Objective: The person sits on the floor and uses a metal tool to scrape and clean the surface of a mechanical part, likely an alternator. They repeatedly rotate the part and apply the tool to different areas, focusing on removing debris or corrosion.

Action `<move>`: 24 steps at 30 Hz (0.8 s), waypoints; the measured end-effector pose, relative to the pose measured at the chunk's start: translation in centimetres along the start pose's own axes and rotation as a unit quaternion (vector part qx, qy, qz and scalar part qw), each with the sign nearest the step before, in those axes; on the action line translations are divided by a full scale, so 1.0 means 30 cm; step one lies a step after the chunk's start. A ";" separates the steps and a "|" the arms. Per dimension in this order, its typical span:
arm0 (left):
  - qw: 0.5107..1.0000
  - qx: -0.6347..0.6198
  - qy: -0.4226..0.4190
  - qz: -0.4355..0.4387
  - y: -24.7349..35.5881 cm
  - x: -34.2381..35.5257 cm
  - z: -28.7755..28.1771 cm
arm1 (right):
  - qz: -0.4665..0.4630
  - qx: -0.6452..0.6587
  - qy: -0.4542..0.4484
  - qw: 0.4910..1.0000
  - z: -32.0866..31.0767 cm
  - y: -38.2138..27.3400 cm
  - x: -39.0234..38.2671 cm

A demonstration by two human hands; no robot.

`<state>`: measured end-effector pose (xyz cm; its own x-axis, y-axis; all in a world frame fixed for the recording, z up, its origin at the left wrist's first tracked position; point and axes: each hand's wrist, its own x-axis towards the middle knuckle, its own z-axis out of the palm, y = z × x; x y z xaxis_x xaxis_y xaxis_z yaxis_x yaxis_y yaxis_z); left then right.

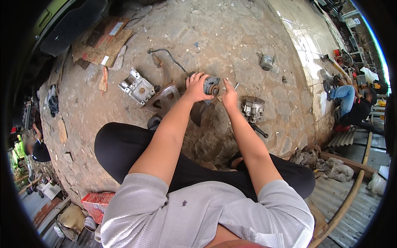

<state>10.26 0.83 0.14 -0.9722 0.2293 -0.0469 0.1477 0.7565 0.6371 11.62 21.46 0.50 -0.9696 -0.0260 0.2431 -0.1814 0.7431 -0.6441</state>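
Note:
A round grey metal part with a rusty pulley-like hub (213, 89), resembling an alternator, is in front of me near the ground. My left hand (196, 87) is wrapped over its left side, fingers on top and thumb at the lower edge. Just right of the hub, my right hand (229, 96) is closed around a slim metal rod (236, 86), whose pale end sticks out past the fingers. Most of the rod is hidden in the hand. A black cable (170, 53) runs across the ground to the part's far left side.
A silver metal housing (138, 87) and a rusty bracket (165, 97) lie left of my hands. To the right sit a carburetor-like metal part (253, 108) and a dark handle (259, 130). Farther off are a metal cylinder (266, 62), cardboard (101, 43) and a seated person (351, 103).

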 end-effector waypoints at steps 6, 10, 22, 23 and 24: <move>0.999 -0.014 0.038 0.014 -0.064 0.047 0.067 | 0.043 -0.013 -0.028 0.999 0.017 0.033 0.008; 1.000 -0.012 0.020 0.011 -0.043 0.008 0.033 | -0.144 -0.017 -0.039 0.989 0.002 -0.025 -0.003; 1.000 -0.007 0.001 -0.011 -0.004 -0.011 -0.013 | -0.086 -0.032 -0.028 0.995 -0.007 -0.016 -0.008; 1.000 -0.006 0.002 -0.009 -0.009 -0.010 -0.012 | -0.130 -0.014 -0.080 0.988 -0.003 -0.029 -0.021; 1.000 -0.007 0.003 -0.003 -0.005 -0.003 -0.007 | -0.173 0.000 -0.129 0.976 -0.010 -0.020 -0.024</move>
<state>10.28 0.57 0.21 -0.9743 0.2206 -0.0458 0.1391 0.7487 0.6481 12.47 21.24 0.93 -0.8595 -0.4426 0.2557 -0.5053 0.6605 -0.5554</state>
